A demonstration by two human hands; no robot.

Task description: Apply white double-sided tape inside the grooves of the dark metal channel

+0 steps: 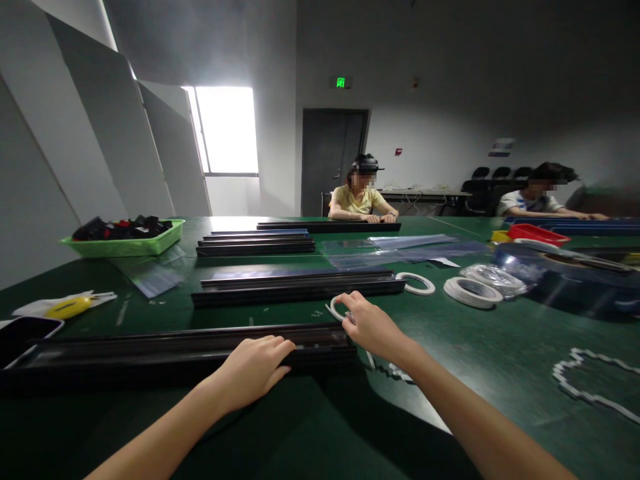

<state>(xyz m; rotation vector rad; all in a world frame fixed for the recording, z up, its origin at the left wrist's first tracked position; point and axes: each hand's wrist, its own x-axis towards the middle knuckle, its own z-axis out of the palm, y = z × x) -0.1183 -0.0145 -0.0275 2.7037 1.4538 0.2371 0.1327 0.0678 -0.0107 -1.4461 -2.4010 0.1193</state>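
A long black rail [150, 350] lies across the near part of the green table [500, 360]. My left hand [255, 370] rests flat on the rail's right part, fingers together. My right hand [370, 327] is at the rail's right end, its fingers closed on a small white tape roll [336, 308]. A white strip of tape backing [395, 370] trails on the table under my right forearm.
More black rails [300, 287] lie further back, with clear plastic sheets [400, 250]. White tape rolls [470, 291] sit to the right. A green basket [125, 243], a yellow cutter [70, 307] and a phone [25, 333] are on the left. Two people sit at the far side.
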